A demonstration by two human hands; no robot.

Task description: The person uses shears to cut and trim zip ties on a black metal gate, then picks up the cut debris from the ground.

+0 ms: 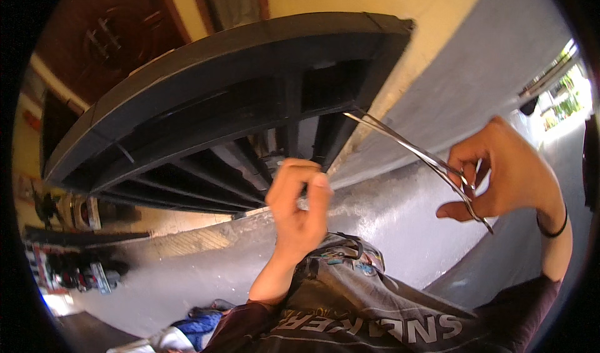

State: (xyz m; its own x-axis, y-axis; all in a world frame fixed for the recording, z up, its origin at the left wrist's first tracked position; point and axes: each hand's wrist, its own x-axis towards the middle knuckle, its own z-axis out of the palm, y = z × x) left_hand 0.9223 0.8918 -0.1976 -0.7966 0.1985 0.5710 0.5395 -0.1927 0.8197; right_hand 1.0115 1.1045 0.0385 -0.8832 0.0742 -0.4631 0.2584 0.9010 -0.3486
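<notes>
My right hand [509,171] is raised at the right, its fingers in the loops of a pair of long, slim silver scissors [417,153]. The blades point up and left toward a black slatted railing [250,37], with a narrow gap between their tips. Whether the tips touch the railing, I cannot tell. My left hand [297,203] is in the middle, in front of the railing's lower slats. Its fingers are curled in toward the thumb, and anything between them is hidden. A black band [553,228] circles my right wrist.
A grey wall [462,65] rises beyond the scissors. Behind the railing is a brown wooden door [100,34]. Parked motorcycles [94,275] stand at the far left. Blue cloth [197,325] lies at the lower left, and a smooth grey floor [400,221] stretches below.
</notes>
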